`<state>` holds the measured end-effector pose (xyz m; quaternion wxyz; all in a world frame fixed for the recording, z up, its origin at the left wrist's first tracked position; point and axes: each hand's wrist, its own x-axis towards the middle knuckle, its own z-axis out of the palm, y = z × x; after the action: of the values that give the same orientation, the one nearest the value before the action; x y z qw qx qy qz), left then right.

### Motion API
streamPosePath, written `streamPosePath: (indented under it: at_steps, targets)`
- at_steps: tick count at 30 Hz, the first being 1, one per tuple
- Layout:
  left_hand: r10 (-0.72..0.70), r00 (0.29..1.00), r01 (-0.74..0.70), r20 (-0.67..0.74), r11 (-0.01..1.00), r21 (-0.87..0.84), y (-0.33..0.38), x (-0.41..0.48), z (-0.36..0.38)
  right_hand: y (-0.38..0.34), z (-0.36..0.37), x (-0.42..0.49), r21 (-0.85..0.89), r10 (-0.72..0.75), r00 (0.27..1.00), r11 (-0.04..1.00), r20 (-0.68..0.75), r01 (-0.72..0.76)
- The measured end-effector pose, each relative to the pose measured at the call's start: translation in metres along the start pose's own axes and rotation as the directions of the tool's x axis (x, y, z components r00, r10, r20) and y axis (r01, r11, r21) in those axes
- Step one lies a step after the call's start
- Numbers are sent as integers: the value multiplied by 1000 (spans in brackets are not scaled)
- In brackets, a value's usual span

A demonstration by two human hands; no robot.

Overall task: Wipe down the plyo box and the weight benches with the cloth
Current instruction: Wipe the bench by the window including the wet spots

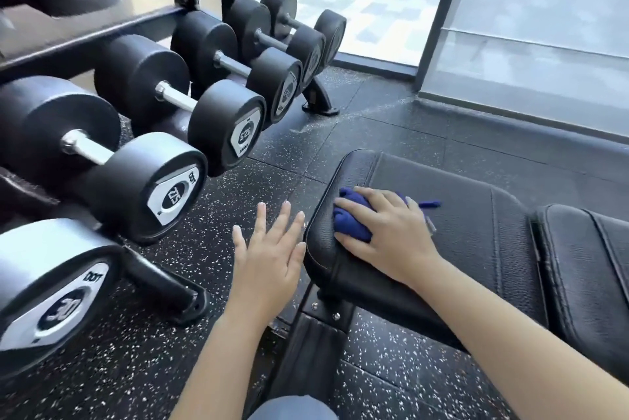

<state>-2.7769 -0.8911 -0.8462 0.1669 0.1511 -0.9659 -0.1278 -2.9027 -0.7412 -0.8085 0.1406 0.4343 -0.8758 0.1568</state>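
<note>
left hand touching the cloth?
Apart. Head view: left hand, fingers spread, is over the floor; cloth sits on the bench under the right hand, pad edge between them.

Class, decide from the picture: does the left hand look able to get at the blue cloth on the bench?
Probably yes: the left hand is open beside the bench end, nothing between, though the right hand covers much of the cloth.

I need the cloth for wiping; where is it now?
In the head view, the blue cloth is under the right hand, on the bench end nearest the dumbbells.
</note>
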Motion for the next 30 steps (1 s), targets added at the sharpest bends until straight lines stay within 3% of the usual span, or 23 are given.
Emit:
streamPosePath:
  at_steps: [5, 12, 18, 21, 25, 30]
  targets:
    - [64, 997, -58, -48, 991, 121, -4, -10, 0, 7, 19, 79, -153, 117, 974, 984, 193, -88]
    - [28, 998, -16, -58, 981, 196, -6, -20, 18, 1, 21, 73, -145, 65, 983, 989, 172, -40]
    - [49, 994, -27, -98, 976, 214, -22, -33, 17, -28, 12, 26, -82, -93, 989, 991, 115, 103]
    - [110, 988, -81, -111, 969, 235, -24, -38, 9, -40, 13, -2, -56, -177, 983, 983, -52, 174]
    - [179, 978, -146, -106, 953, 267, -15, -40, 2, -42, 20, -38, -130, -290, 945, 954, -153, 272]
    - [265, 957, -232, -119, 943, 238, 5, -43, -3, -18, 10, -80, -244, -329, 919, 930, -217, 275]
